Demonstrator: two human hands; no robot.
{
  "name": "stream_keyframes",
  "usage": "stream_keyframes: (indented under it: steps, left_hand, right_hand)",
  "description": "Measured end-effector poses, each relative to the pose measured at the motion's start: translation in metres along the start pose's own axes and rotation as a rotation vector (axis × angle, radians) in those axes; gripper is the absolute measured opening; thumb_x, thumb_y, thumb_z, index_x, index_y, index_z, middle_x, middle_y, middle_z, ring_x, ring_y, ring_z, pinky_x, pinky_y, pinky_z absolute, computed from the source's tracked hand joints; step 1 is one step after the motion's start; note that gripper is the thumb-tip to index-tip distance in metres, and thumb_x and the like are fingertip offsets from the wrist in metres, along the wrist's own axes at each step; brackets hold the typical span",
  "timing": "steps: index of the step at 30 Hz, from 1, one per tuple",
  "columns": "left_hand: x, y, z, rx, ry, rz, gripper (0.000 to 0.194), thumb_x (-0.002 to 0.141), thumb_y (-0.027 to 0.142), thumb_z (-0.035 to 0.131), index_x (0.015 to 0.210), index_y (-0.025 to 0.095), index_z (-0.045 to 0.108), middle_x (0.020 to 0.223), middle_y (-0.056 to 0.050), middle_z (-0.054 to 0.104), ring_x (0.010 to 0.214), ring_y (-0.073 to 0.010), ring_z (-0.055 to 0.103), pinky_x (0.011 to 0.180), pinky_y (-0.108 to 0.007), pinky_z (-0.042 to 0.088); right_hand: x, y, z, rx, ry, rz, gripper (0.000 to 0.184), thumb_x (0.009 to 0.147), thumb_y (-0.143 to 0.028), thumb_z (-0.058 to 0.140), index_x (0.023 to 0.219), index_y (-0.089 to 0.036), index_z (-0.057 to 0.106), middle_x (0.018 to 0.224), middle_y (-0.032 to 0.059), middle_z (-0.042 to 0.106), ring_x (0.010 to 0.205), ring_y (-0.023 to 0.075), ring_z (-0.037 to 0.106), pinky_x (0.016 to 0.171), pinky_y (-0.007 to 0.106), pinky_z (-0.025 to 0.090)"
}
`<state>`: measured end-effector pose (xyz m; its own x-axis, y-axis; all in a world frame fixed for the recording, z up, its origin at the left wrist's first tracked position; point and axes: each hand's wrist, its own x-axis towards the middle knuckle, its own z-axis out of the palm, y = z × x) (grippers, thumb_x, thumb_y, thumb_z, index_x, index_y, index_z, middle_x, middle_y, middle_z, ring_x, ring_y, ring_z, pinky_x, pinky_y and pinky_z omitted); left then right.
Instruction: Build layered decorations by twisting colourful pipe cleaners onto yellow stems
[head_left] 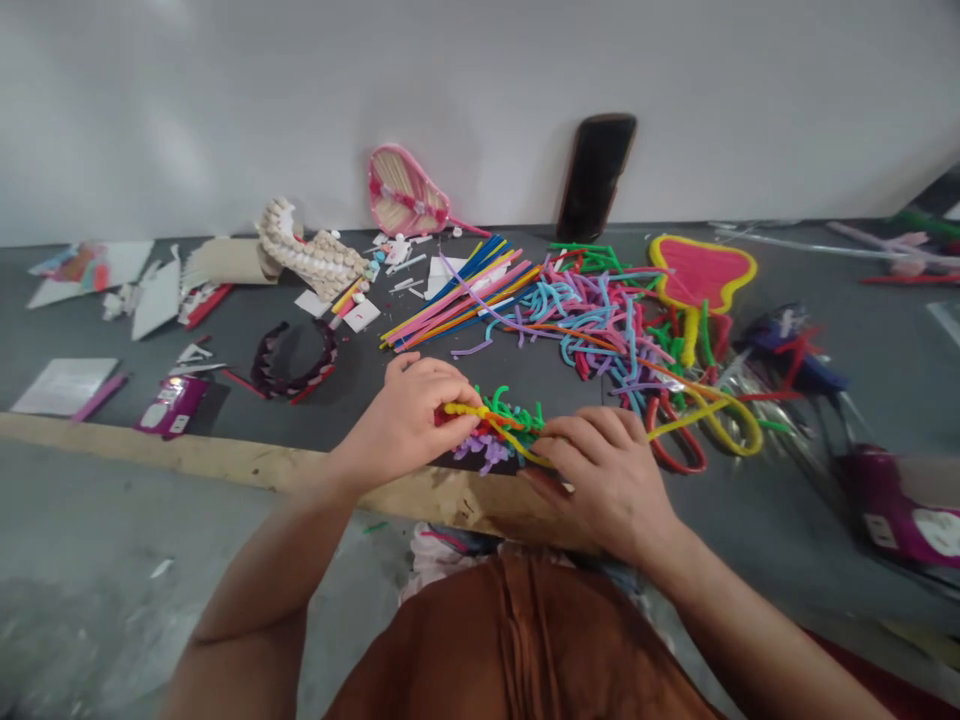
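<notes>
My left hand (401,420) is closed, pinching the twisted end of a yellow pipe cleaner (517,442) between thumb and fingers. The fingers of my right hand (611,480) are bent around its strands a little to the right. From there a yellow loop runs on past the right hand over the table. Just under and behind the strands lie short green pipe cleaner pieces (517,412) and a curly purple piece (489,452), partly hidden by my hands. Some orange strand shows among the yellow.
Behind my hands lies a heap of cut pipe cleaners (592,310) beside straight ones (457,300). A pink and yellow shape (701,270) is at the right. A phone (598,175) leans against the wall. A dark headband (296,375) and purple glue gun (174,402) sit left.
</notes>
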<state>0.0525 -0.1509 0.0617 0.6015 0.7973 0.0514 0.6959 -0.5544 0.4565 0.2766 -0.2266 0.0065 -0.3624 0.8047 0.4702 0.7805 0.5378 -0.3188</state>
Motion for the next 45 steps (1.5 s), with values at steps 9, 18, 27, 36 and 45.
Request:
stream_keyframes:
  steps: [9,18,27,36,45]
  left_hand:
    - [-0.004,0.007,-0.001,-0.026,-0.034,0.010,0.010,0.085,0.026,0.060,0.085,0.024,0.070,0.095,0.000,0.071,0.104,-0.0195,0.059,0.106,-0.046,0.021]
    - [-0.017,0.020,0.003,0.009,0.091,0.166,0.015,0.086,0.016,0.056,0.081,0.025,0.066,0.084,0.005,0.072,0.105,-0.0188,0.059,0.109,-0.049,0.012]
    - [-0.025,0.017,0.001,0.076,0.227,0.305,0.008,0.089,0.022,0.059,0.088,0.026,0.066,0.107,0.004,0.072,0.115,-0.0203,0.054,0.111,-0.049,0.012]
    - [-0.027,0.008,-0.001,0.004,-0.039,0.227,0.013,0.088,0.017,0.053,0.086,0.025,0.064,0.088,0.003,0.070,0.114,-0.0197,0.054,0.113,-0.048,0.008]
    - [-0.026,0.002,0.012,-0.074,0.100,-0.073,0.010,0.085,0.021,0.056,0.087,0.024,0.065,0.092,0.001,0.067,0.097,-0.0184,0.061,0.108,-0.048,0.022]
  right_hand:
    - [0.009,-0.018,-0.035,0.001,-0.113,-0.239,0.021,0.094,-0.013,0.046,0.089,-0.017,0.066,0.092,0.0058,0.071,0.076,0.0182,0.057,0.070,0.034,0.042]
    - [0.069,0.004,-0.045,0.071,-0.018,-0.248,0.013,0.092,-0.018,0.053,0.088,-0.021,0.065,0.088,0.0033,0.071,0.077,0.0173,0.064,0.069,0.030,0.044]
    - [0.069,0.027,0.007,0.610,-0.442,0.129,0.020,0.093,-0.029,0.051,0.085,-0.017,0.066,0.071,-0.0020,0.063,0.062,0.0103,0.053,0.057,0.020,0.038]
    - [0.063,0.024,0.021,0.536,-0.305,0.060,0.013,0.090,-0.023,0.058,0.097,-0.018,0.068,0.093,0.0046,0.069,0.085,0.0174,0.062,0.076,0.028,0.046]
    - [0.028,-0.020,0.007,0.169,0.110,-0.155,0.017,0.092,-0.016,0.052,0.101,-0.020,0.067,0.090,0.0043,0.070,0.080,0.0192,0.054,0.071,0.035,0.040]
